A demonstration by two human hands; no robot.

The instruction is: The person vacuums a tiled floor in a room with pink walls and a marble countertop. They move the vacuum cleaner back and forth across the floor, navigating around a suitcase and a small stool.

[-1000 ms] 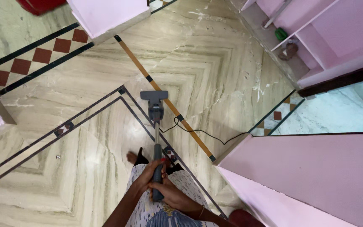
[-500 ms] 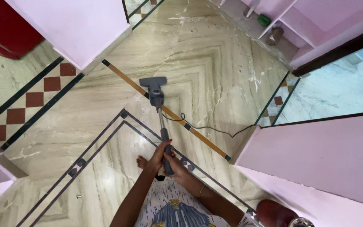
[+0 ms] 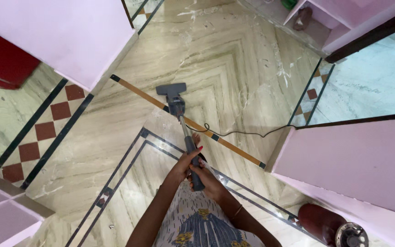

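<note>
Head view: both hands close around the dark grey handle of a stick vacuum (image 3: 182,120). The left hand (image 3: 182,165) wraps the upper part of the grip, red-painted nails showing; the right hand (image 3: 206,180) clasps it just below, fingers fully curled. The slim metal tube slants forward to a flat, rectangular grey floor head (image 3: 171,88) resting on the polished, veined marble floor (image 3: 234,68), beside an orange inlay strip (image 3: 152,99). A thin black cord (image 3: 243,133) trails right toward a matte pink wall (image 3: 353,160).
</note>
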